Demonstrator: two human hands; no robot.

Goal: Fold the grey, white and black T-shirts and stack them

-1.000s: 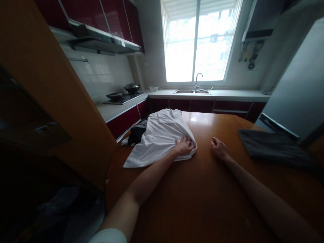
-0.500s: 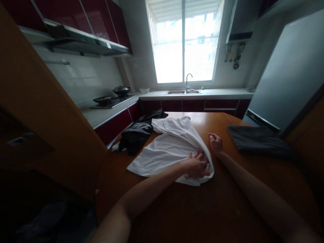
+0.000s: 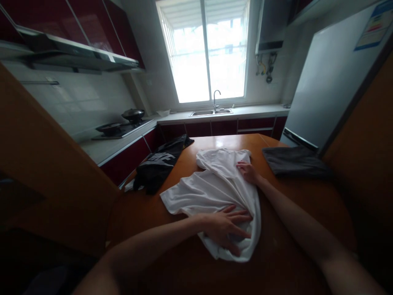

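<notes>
A crumpled white T-shirt lies across the middle of the orange wooden table. My left hand lies flat on the shirt's near end, fingers spread out and pressing the cloth down. My right hand rests on the shirt's far right part, near the top, with fingers curled onto the fabric; whether it pinches the cloth is unclear.
A black garment with white print hangs over the table's left far edge. A folded dark grey cloth lies at the far right. A fridge stands right, a wooden panel left. Counter, sink and stove lie beyond.
The white T-shirt has been dragged toward me and to the right across the table. My left hand opened flat on it. My right hand moved from the bare table onto the shirt.
</notes>
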